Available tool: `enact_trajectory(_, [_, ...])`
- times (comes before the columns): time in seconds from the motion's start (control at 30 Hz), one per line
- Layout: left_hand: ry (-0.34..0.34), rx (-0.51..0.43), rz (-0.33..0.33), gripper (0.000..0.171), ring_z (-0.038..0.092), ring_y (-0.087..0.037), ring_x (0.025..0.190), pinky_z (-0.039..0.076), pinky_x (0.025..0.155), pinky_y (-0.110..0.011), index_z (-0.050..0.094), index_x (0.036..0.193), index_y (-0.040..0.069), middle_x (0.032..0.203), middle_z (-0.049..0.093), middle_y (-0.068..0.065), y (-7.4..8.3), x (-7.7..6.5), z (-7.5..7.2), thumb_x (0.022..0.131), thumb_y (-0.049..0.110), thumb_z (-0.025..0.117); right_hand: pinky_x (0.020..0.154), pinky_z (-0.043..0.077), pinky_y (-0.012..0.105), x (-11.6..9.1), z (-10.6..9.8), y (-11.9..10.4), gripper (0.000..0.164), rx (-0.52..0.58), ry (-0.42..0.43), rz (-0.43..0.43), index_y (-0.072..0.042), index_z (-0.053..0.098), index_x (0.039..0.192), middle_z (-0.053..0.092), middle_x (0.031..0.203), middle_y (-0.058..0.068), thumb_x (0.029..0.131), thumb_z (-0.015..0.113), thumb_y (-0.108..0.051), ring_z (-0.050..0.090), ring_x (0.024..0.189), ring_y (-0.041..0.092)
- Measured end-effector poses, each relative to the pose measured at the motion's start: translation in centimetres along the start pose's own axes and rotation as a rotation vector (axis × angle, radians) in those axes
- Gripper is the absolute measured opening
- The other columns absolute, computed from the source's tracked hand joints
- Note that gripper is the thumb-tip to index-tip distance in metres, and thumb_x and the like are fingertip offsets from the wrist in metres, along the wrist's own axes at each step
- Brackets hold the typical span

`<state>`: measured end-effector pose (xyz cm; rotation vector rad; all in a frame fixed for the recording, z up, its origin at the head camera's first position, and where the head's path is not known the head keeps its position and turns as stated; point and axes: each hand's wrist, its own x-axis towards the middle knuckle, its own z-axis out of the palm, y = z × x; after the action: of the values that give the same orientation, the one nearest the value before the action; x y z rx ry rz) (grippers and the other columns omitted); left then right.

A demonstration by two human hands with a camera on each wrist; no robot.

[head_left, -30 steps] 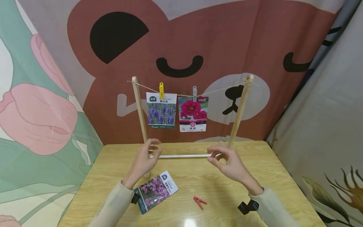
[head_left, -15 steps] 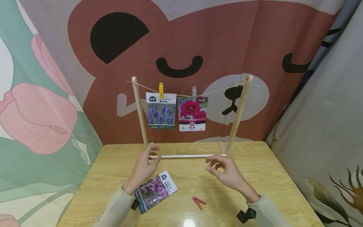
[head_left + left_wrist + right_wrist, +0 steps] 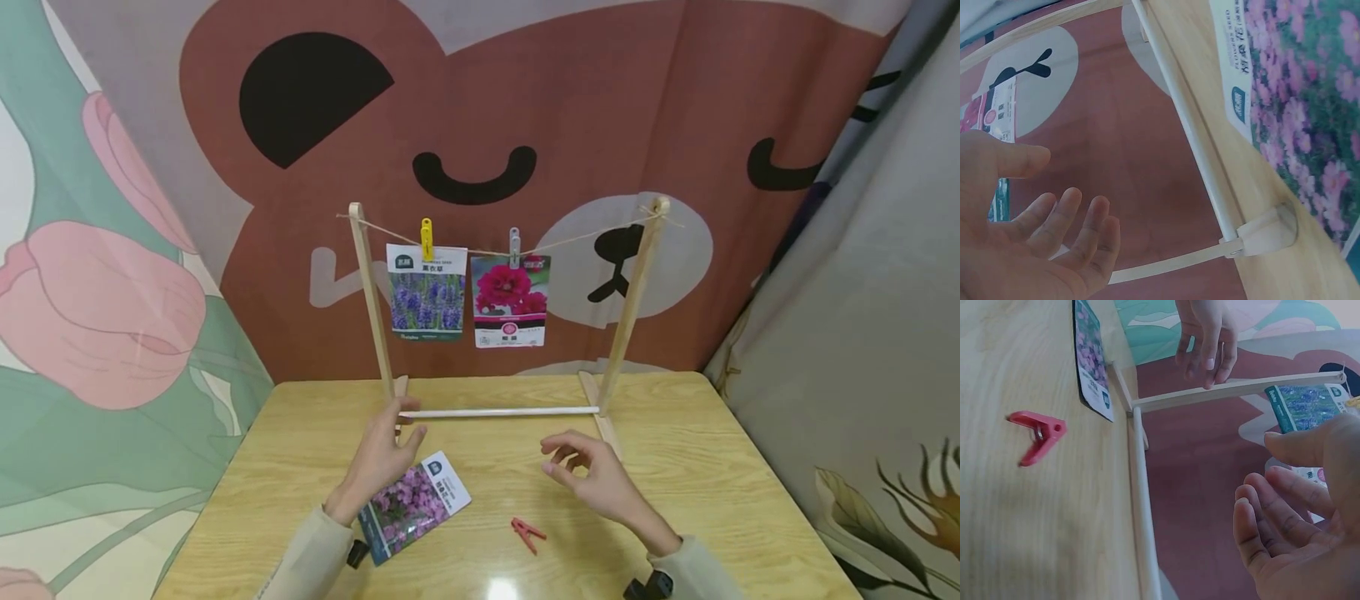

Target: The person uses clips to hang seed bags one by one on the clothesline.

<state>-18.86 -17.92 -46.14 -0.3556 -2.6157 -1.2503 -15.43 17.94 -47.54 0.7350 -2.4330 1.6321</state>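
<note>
My left hand hovers with loosely bent fingers over the near left of a wooden frame, above a seed packet with pink flowers. It holds nothing. My right hand, also holding nothing, hangs relaxed in front of the frame's right foot. A red clothespin lies on the table between the two forearms. On the frame's string, a yellow clothespin holds a lavender seed packet. Beside it, a grey clothespin holds a packet with magenta flowers.
Two wooden posts, the left post and the right post, carry the sagging string. A white rod joins them low down. Printed cloth hangs behind the wooden table.
Both hands have drawn back toward the near side of the table, the right one away from the white rod. The packets and clothespins stay where they were.
</note>
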Motion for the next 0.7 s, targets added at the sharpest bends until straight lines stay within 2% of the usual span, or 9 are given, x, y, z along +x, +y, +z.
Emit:
enact_trajectory(0.13, [-0.020, -0.008, -0.023, 0.040, 0.069, -0.041, 0.117, 0.057, 0.097, -0.060, 0.062, 0.137, 0.005, 0.136, 0.069, -0.018, -0.3, -0.3, 0.2, 0.100, 0.010, 0.075, 0.073, 0.060, 0.028, -0.6, 0.3, 0.5, 0.025, 0.013, -0.003, 0.028, -0.008, 0.075, 0.121, 0.076, 0.112, 0.012, 0.097, 0.079, -0.008, 0.070, 0.091, 0.010])
enact_trajectory(0.27, [-0.042, 0.003, -0.048, 0.040, 0.067, -0.044, 0.120, 0.056, 0.100, -0.059, 0.061, 0.137, 0.005, 0.137, 0.067, -0.018, -0.6, -0.7, 0.6, 0.100, 0.012, 0.074, 0.074, 0.059, 0.027, -1.2, 0.6, 1.2, 0.025, 0.025, -0.022, 0.047, -0.007, 0.075, 0.122, 0.075, 0.113, 0.017, 0.097, 0.079, -0.010, 0.070, 0.091, 0.010])
enact_trajectory(0.47, [-0.069, 0.009, -0.093, 0.044, 0.065, -0.046, 0.126, 0.053, 0.107, -0.060, 0.060, 0.139, 0.005, 0.142, 0.064, -0.019, -1.5, -1.5, 1.3, 0.098, 0.010, 0.075, 0.076, 0.059, 0.027, -2.0, 1.1, 1.9, 0.031, 0.057, -0.089, 0.102, -0.004, 0.072, 0.126, 0.072, 0.120, 0.024, 0.098, 0.079, -0.013, 0.070, 0.093, 0.014])
enact_trajectory(0.7, [-0.117, 0.072, -0.081, 0.052, 0.062, -0.047, 0.128, 0.055, 0.104, -0.059, 0.056, 0.144, -0.002, 0.145, 0.062, -0.024, -2.5, -2.4, 2.0, 0.097, 0.006, 0.076, 0.078, 0.059, 0.026, -2.8, 1.9, 2.4, 0.046, 0.029, -0.188, 0.146, 0.004, 0.068, 0.129, 0.071, 0.123, 0.024, 0.095, 0.083, -0.022, 0.069, 0.098, 0.029])
